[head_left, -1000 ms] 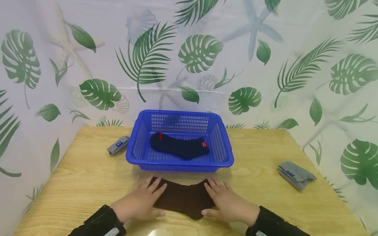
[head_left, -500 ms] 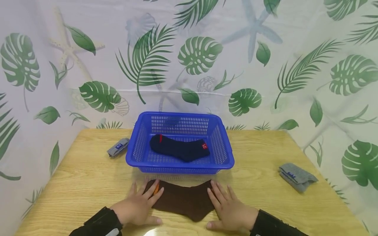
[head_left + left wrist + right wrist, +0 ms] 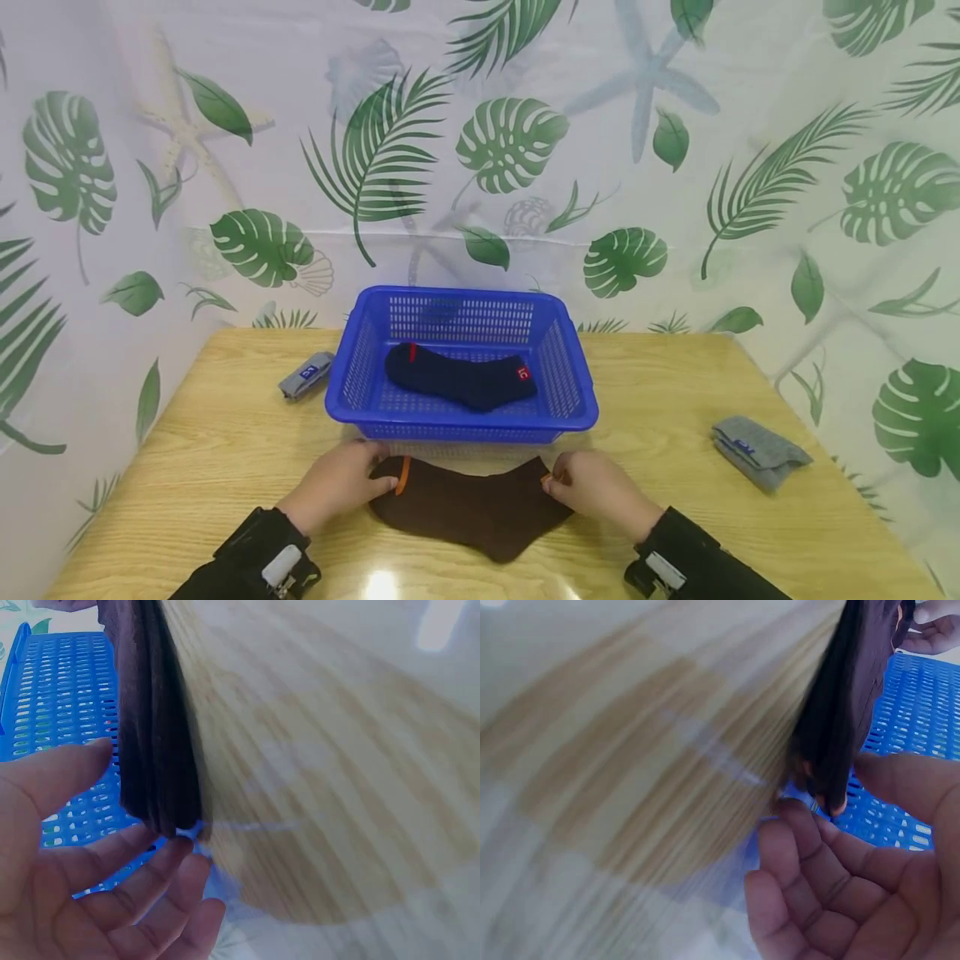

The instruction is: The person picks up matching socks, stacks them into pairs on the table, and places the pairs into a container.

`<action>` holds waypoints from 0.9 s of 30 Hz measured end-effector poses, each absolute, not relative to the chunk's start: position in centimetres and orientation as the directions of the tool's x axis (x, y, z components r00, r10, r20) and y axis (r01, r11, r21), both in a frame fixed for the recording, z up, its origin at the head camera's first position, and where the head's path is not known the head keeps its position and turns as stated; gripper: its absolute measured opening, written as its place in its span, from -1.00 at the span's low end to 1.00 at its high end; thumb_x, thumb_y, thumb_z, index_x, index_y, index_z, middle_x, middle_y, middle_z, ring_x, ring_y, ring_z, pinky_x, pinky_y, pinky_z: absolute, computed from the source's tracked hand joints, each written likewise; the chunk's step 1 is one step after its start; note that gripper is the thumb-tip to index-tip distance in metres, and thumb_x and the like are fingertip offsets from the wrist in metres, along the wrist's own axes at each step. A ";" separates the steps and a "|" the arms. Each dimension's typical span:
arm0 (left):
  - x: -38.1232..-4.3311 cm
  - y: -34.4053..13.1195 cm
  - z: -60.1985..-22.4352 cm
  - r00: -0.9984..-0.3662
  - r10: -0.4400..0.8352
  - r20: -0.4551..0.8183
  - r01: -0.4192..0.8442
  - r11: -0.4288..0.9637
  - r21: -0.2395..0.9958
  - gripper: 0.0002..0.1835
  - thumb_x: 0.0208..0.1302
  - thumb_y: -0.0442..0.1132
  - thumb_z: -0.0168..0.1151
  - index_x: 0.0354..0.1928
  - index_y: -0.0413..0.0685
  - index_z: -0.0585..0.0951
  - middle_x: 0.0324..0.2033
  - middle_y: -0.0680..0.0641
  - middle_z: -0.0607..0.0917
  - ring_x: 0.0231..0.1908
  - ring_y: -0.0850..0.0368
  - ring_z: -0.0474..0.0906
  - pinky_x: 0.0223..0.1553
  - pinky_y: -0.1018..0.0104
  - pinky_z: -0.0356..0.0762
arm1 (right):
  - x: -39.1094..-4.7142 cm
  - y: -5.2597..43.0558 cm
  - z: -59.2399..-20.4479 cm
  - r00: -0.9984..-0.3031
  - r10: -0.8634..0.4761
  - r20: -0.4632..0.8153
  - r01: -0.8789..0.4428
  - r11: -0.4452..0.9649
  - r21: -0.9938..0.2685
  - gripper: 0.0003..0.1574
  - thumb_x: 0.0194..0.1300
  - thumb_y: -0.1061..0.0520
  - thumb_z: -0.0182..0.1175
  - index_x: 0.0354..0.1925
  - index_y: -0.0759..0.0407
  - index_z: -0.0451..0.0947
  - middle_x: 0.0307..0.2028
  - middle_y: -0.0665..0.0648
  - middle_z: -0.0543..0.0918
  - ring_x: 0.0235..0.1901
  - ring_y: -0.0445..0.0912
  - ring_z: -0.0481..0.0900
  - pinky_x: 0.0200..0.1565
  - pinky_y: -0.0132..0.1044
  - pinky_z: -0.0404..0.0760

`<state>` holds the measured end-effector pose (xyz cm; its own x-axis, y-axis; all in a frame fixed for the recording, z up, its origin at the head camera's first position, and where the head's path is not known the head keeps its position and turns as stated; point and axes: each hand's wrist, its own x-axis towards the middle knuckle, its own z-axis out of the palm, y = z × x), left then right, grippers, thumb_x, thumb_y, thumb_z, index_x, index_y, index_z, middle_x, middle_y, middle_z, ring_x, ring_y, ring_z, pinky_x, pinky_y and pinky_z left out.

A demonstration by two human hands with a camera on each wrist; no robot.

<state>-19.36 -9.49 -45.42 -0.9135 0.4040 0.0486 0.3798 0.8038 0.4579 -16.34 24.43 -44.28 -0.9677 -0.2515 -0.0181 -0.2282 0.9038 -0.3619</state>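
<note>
A brown sock (image 3: 472, 508) with an orange stripe near its left end lies sideways on the table in front of the basket. In the head view my left hand (image 3: 341, 483) pinches the left end, thumb on top and fingers behind. My right hand (image 3: 600, 487) pinches the other end, beside a small orange mark. The left wrist view shows the sock (image 3: 157, 720) edge-on, with the left hand's thumb (image 3: 67, 769) and fingertips at its end. In the right wrist view, the right hand's curled fingers (image 3: 810, 855) sit at the sock's end.
Behind the brown sock stands a blue plastic basket (image 3: 461, 423) holding a dark navy sock (image 3: 457, 379) with red marks. A small folded grey sock (image 3: 306, 375) lies left of the basket, and another folded grey sock (image 3: 759, 450) lies far right on the wooden table (image 3: 660, 392).
Both hands lay flat with spread fingers on the brown sock. Their fingers have since moved to its two ends and curled to pinch them, uncovering the orange stripe.
</note>
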 end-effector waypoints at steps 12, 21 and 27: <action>-19.8 -8.9 -46.6 -0.914 0.396 0.089 0.388 0.791 0.472 -0.70 -0.21 -0.24 0.57 -0.42 -0.06 0.61 -0.46 0.03 0.63 -0.35 0.05 0.58 -0.27 0.07 0.54 | -16.9 23.7 -45.0 -0.957 -0.274 -0.097 -0.205 0.872 -0.446 -0.64 -0.12 0.24 0.39 -0.73 0.08 0.36 -0.72 -0.13 0.29 -0.66 -0.21 0.22 -0.60 -0.40 0.18; -19.5 -9.2 -46.1 -0.918 0.391 0.063 0.372 0.795 0.479 -0.75 -0.09 -0.24 0.54 -0.47 -0.07 0.58 -0.51 0.05 0.58 -0.40 0.10 0.53 -0.33 0.11 0.50 | -16.5 23.7 -44.7 -0.928 -0.370 -0.034 -0.296 0.791 -0.535 -0.69 -0.16 0.25 0.38 -0.60 0.09 0.37 -0.65 -0.13 0.35 -0.60 -0.26 0.28 -0.55 -0.41 0.27; -19.2 -10.3 -42.3 -0.886 0.460 0.053 0.409 0.723 0.557 -0.82 0.06 -0.28 0.45 -0.34 -0.13 0.62 -0.54 0.07 0.50 -0.46 0.16 0.41 -0.39 0.21 0.42 | -16.6 23.6 -41.8 -0.873 -0.487 -0.004 -0.347 0.629 -0.695 -0.72 0.05 0.22 0.42 -0.38 0.24 0.46 -0.56 -0.08 0.54 -0.54 -0.33 0.40 -0.49 -0.42 0.43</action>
<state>-19.16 -10.30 -42.33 -0.8861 0.4604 0.0534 0.4091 0.7228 0.5570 -16.63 23.65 -41.82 -0.8735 -0.4869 -0.0043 -0.3473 0.6292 -0.6953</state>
